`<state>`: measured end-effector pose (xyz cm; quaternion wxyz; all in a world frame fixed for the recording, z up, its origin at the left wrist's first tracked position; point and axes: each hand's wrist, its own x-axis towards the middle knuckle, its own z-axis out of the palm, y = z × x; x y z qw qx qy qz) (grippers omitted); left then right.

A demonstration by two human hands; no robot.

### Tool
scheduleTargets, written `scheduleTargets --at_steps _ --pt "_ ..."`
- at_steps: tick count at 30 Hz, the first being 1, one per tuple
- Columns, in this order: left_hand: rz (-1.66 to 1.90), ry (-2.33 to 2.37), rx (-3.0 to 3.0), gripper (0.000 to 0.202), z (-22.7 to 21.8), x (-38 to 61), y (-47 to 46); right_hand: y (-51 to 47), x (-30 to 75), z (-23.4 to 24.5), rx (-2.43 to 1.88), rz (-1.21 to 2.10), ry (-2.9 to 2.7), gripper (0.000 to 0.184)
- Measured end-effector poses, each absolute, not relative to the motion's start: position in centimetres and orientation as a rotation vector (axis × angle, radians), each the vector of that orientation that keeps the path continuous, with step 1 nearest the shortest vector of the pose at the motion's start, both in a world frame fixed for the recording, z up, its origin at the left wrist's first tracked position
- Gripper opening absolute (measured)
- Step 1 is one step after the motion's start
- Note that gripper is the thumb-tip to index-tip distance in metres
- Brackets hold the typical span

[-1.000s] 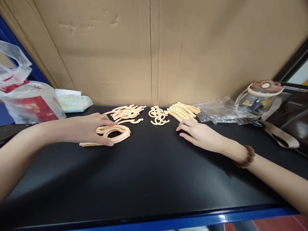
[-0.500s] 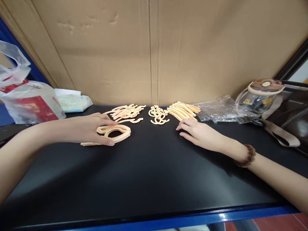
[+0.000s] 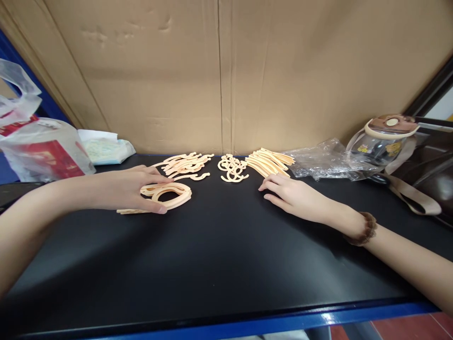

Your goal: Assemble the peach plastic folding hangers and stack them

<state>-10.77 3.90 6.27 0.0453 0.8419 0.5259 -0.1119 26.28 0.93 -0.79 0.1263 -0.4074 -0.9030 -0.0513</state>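
My left hand (image 3: 130, 191) lies over a small pile of cream plastic pieces with a large oval opening (image 3: 182, 200), thumb on the near side and fingers on the far side, spread apart. Its palm hides part of the pile. Just beyond are several wavy cream pieces (image 3: 187, 163), with one curved piece (image 3: 200, 177) in front of them. My right hand (image 3: 293, 196) rests on the black table (image 3: 212, 264), fingers loosely bent and apart, holding nothing visible. Its fingertips are close to a bundle of long cream strips (image 3: 271, 161). Small cream hooks (image 3: 232, 169) lie in a heap between the two groups.
A cardboard sheet (image 3: 159, 85) stands along the back. At left are a plastic bag (image 3: 53, 151) and a tissue pack (image 3: 108, 148). Crumpled clear wrap (image 3: 318, 160), a clear bottle (image 3: 382, 144) with a strap and a dark bag (image 3: 432, 174) are at right.
Both hands stay in nearly the same place, and the cream pieces lie as before. The view has shifted very slightly.
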Motion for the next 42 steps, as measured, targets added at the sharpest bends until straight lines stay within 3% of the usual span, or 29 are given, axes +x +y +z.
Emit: scheduleTargets --at_steps 4,11,16,21,24,29,33,39,42 --pt "-0.339 1.609 2.579 0.069 6.1 -11.0 4.1 1.0 26.3 -0.8 -1.168 -0.143 -2.626 0.026" --pt "-0.400 1.669 2.531 0.093 5.8 -10.9 4.2 1.0 26.3 -0.8 -1.165 -0.148 -2.635 0.026" --pt "-0.371 1.660 2.449 0.087 6.1 -10.2 3.7 1.0 26.3 -0.8 -1.184 -0.162 -2.648 0.026" --pt "-0.353 1.562 2.495 0.062 6.9 -9.6 3.1 0.9 26.3 -0.8 -1.180 -0.161 -2.643 0.027" --pt "-0.331 1.568 2.509 0.059 7.1 -9.4 3.0 0.8 26.3 -0.7 -1.183 -0.164 -2.646 0.027" --pt "-0.287 1.582 2.487 0.066 6.5 -10.7 3.7 0.8 26.3 -0.7 -1.193 -0.173 -2.654 0.027" --pt "-0.294 1.791 2.406 0.098 5.7 -13.6 5.7 0.8 26.2 -0.6 -1.194 -0.177 -2.657 0.026" --pt "0.081 1.841 2.588 0.074 5.8 -15.3 9.3 0.9 26.1 -0.7 -1.194 -0.169 -2.645 0.024" --pt "-0.003 1.867 2.667 0.068 5.6 -14.5 11.4 1.0 26.0 -0.7 -1.200 -0.182 -2.651 0.024"
